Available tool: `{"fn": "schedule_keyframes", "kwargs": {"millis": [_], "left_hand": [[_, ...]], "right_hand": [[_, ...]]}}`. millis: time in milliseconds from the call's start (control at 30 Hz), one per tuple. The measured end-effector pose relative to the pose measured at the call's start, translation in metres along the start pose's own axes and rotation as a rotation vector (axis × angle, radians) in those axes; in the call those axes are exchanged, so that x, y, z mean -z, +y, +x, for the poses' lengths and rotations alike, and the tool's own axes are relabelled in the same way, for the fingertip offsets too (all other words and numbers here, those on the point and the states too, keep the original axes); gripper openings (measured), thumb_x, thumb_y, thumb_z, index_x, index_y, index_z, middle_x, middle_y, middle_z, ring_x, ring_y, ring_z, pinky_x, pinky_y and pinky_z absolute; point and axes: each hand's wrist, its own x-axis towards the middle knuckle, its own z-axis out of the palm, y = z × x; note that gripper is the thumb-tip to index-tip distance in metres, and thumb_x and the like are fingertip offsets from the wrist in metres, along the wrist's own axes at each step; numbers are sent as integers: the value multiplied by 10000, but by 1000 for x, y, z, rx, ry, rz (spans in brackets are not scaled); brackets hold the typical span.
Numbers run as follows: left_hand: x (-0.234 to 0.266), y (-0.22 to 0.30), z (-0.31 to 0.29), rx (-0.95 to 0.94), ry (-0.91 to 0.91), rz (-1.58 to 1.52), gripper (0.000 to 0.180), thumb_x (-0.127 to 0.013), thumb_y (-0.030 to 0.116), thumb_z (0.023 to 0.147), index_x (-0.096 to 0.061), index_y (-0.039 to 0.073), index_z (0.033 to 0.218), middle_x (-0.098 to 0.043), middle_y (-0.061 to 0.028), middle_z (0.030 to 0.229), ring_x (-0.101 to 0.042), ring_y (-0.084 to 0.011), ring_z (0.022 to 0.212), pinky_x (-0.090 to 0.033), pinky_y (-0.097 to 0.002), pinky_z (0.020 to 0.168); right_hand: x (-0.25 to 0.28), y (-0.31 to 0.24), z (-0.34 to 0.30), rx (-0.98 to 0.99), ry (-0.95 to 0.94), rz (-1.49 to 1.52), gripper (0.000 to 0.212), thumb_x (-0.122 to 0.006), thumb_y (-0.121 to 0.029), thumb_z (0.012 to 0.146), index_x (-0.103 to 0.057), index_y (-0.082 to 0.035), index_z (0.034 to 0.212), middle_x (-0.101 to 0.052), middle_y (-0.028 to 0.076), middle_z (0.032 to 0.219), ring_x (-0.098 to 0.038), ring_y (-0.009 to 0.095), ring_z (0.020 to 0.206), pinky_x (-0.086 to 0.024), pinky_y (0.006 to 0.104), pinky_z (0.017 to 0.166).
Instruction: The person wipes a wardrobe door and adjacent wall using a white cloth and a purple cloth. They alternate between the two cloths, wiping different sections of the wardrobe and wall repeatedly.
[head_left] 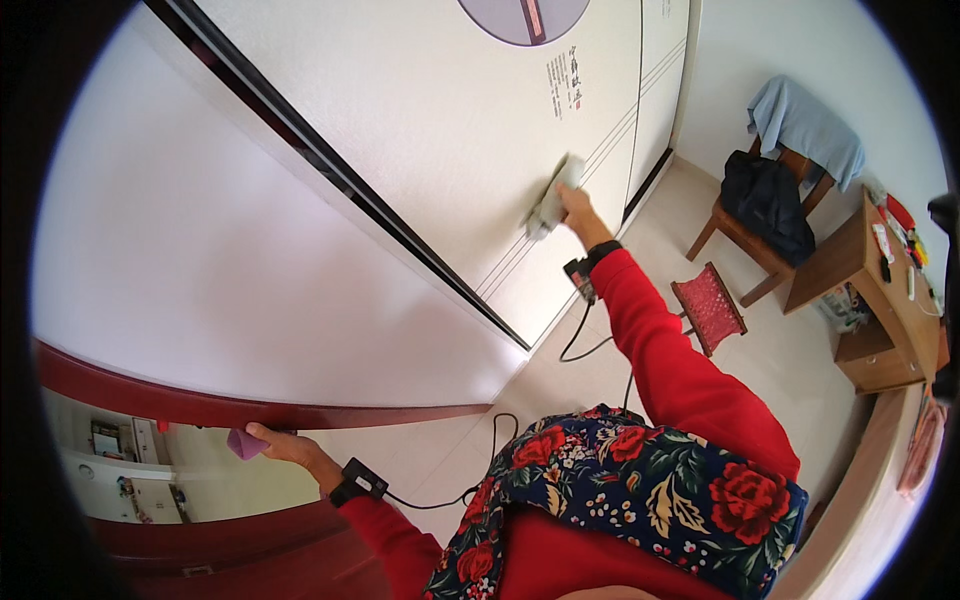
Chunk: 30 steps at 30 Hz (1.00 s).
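My right hand (580, 208) is closed on a pale grey-green cloth (553, 198), which lies bunched against the cream wardrobe door (440, 130). Thin dark stripes on the door run beside the cloth. Down at the left, my left hand (288, 447) grips a purple cloth (243, 444), held out by the dark red door frame (230, 411). Most of its fingers are hidden behind the hand. Each wrist wears a black strap with a small device and a cable.
A wooden chair (748, 232) with a dark garment (768, 205) and a blue cloth (806, 125) stands at the right. Near it are a small red-topped stool (712, 308) and a desk (880, 300) with several items. Cables (497, 435) hang near my body.
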Motion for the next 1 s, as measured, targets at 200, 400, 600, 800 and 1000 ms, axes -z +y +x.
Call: {"fn": "schedule_keyframes", "kwargs": {"millis": [200,400,600,800,1000], "left_hand": [[1,5,-9,-126,-30,113,663,-439,461,993,-400,-78,1378,-511,-192,1338,-549,-280,1127,-475,-367,925],[0,-16,10,-87,50,-69,683,-555,434,945,-408,-74,1378,-492,-180,1361,-527,-293,1175,-472,-396,955],[6,-23,12,-119,-29,-124,653,-554,392,953,-392,-64,1390,-496,-170,1361,-537,-280,1164,-471,-386,961],[10,-30,17,-157,19,-9,618,-548,395,971,-409,-48,1379,-522,-120,1318,-527,-229,1141,-434,-332,962],[14,-46,23,-123,6,-178,504,-572,297,966,-505,-79,1294,-568,-108,1242,-541,-202,1100,-430,-332,974]], "right_hand": [[-46,-167,-72,544,-219,-38,398,-650,-220,887,-572,2,1208,-642,92,1017,-631,210,883,-537,369,731],[-114,-147,-198,1445,-213,-579,548,-716,-203,806,-552,-142,1326,-487,227,1301,-507,386,1143,-462,404,915],[-91,-46,-245,1482,-418,-914,712,-732,42,656,-574,-201,1306,-495,214,1213,-490,400,1135,-470,424,896],[-60,-1,-234,1376,-637,-1005,585,-689,85,674,-628,-153,1205,-517,167,1162,-512,379,1095,-476,422,897],[-70,-74,-230,1375,-733,-561,476,-584,70,776,-592,-58,1234,-560,140,1227,-529,293,1151,-462,356,914]]}}
